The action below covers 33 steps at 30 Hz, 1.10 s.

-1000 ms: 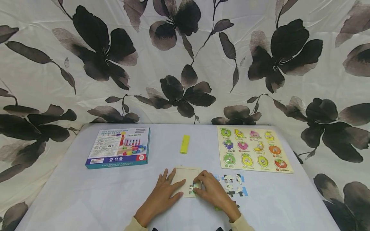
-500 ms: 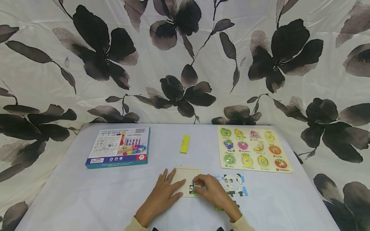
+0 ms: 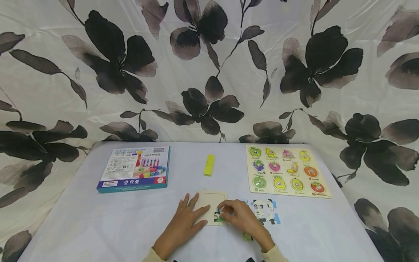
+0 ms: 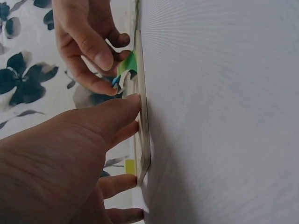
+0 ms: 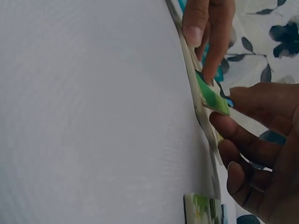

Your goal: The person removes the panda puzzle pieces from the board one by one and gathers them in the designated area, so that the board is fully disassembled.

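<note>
A shallow cream puzzle tray [image 3: 212,199] lies on the white table in front of the person. The left hand [image 3: 184,221] rests on its left part with fingers spread, thumb and fingertips on the wood. At the tray's lower right corner, the right hand [image 3: 241,216] pinches a green, black and white puzzle piece [image 5: 212,95] between thumb and fingers. In the right wrist view the piece tilts, one end down at the tray and the other raised by the fingertips. Loose panda puzzle pieces [image 3: 259,205] lie to the right, some partly hidden behind the right hand.
Beyond the tray lies a yellow block [image 3: 209,165]. A boxed toy set [image 3: 134,169] is at the back left, a fruit picture board [image 3: 288,171] at the back right. Another green piece [image 3: 247,237] sits by the right wrist. A floral cloth [image 3: 209,72] hangs behind the table.
The right fingertips have shifted slightly down along the tray's right side, and more of the pinched piece shows at the lower right corner. The left hand has stayed in place.
</note>
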{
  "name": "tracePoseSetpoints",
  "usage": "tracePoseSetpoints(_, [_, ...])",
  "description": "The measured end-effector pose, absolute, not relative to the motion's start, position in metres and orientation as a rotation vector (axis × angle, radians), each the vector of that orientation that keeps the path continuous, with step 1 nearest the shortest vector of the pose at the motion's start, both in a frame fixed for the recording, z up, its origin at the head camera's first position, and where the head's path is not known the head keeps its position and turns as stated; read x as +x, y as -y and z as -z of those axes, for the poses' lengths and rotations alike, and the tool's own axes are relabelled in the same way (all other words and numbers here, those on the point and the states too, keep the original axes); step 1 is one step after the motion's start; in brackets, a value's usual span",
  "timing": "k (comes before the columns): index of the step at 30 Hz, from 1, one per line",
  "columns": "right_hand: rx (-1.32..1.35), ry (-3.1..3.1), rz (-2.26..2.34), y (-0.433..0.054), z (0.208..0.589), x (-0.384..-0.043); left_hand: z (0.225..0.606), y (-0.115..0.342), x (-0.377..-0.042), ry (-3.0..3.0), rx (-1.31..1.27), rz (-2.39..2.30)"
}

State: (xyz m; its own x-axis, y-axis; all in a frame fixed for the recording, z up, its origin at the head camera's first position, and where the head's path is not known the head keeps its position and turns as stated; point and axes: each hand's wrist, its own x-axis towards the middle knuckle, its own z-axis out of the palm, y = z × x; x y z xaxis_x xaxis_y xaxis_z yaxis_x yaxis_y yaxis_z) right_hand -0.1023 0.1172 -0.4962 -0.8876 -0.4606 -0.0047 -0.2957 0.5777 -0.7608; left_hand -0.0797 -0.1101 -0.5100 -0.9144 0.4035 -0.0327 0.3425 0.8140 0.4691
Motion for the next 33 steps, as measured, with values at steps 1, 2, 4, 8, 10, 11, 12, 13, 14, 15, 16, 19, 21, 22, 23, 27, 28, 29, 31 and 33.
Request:
tracePoseSetpoints(1, [-0.637,-2.597,1.207,-0.118,0.496,-0.102,0.510,0.110,-0.079,-2.868,0.592,-0.705])
tracePoseSetpoints(2, [-0.645,-2.586,1.215,-0.118,0.497,-0.103,0.510,0.110,-0.079,-2.866,0.590,-0.708])
tracePoseSetpoints(4, [-0.651,-2.567,1.235,-0.118,0.497,-0.103,0.510,0.110,-0.079,-2.862,0.587,-0.712])
tracePoseSetpoints(8, [-0.658,-2.563,1.274,-0.122,0.495,-0.104,0.511,0.110,-0.080,-2.858,0.582,-0.706])
tracePoseSetpoints(10, [-0.641,-2.565,1.300,-0.127,0.493,-0.105,0.511,0.110,-0.080,-2.860,0.581,-0.696])
tracePoseSetpoints(11, [-0.630,-2.565,1.310,-0.130,0.491,-0.105,0.511,0.109,-0.080,-2.861,0.579,-0.691])
tracePoseSetpoints(12, [-0.624,-2.561,1.325,-0.134,0.490,-0.106,0.511,0.109,-0.080,-2.861,0.577,-0.687])
tracePoseSetpoints(13, [-0.613,-2.554,1.344,-0.138,0.488,-0.107,0.511,0.109,-0.080,-2.860,0.572,-0.681])
tracePoseSetpoints(14, [-0.606,-2.543,1.366,-0.142,0.486,-0.108,0.511,0.109,-0.080,-2.860,0.567,-0.676])
tracePoseSetpoints(15, [-0.598,-2.538,1.385,-0.147,0.485,-0.109,0.511,0.109,-0.080,-2.861,0.565,-0.673])
tracePoseSetpoints(16, [-0.585,-2.532,1.397,-0.153,0.484,-0.109,0.512,0.108,-0.080,-2.859,0.561,-0.674])
tracePoseSetpoints(19, [-0.561,-2.520,1.435,-0.171,0.482,-0.110,0.512,0.108,-0.080,-2.855,0.550,-0.686])
tracePoseSetpoints(21, [-0.538,-2.521,1.444,-0.183,0.480,-0.110,0.512,0.108,-0.079,-2.858,0.555,-0.707])
tracePoseSetpoints(22, [-0.517,-2.520,1.452,-0.189,0.480,-0.109,0.512,0.108,-0.079,-2.861,0.561,-0.718])
tracePoseSetpoints(23, [-0.500,-2.515,1.466,-0.195,0.479,-0.108,0.512,0.108,-0.079,-2.864,0.567,-0.724])
tracePoseSetpoints(27, [-0.408,-2.490,1.511,-0.219,0.479,-0.101,0.513,0.109,-0.079,-2.876,0.585,-0.733])
tracePoseSetpoints(28, [-0.386,-2.482,1.522,-0.225,0.479,-0.099,0.513,0.109,-0.079,-2.876,0.583,-0.729])
tracePoseSetpoints(29, [-0.368,-2.474,1.531,-0.230,0.479,-0.096,0.513,0.109,-0.079,-2.876,0.581,-0.728])
tracePoseSetpoints(31, [-0.331,-2.456,1.548,-0.241,0.479,-0.091,0.512,0.108,-0.079,-2.874,0.578,-0.733])
tracePoseSetpoints(33, [-0.293,-2.445,1.559,-0.250,0.479,-0.086,0.511,0.108,-0.079,-2.872,0.578,-0.736])
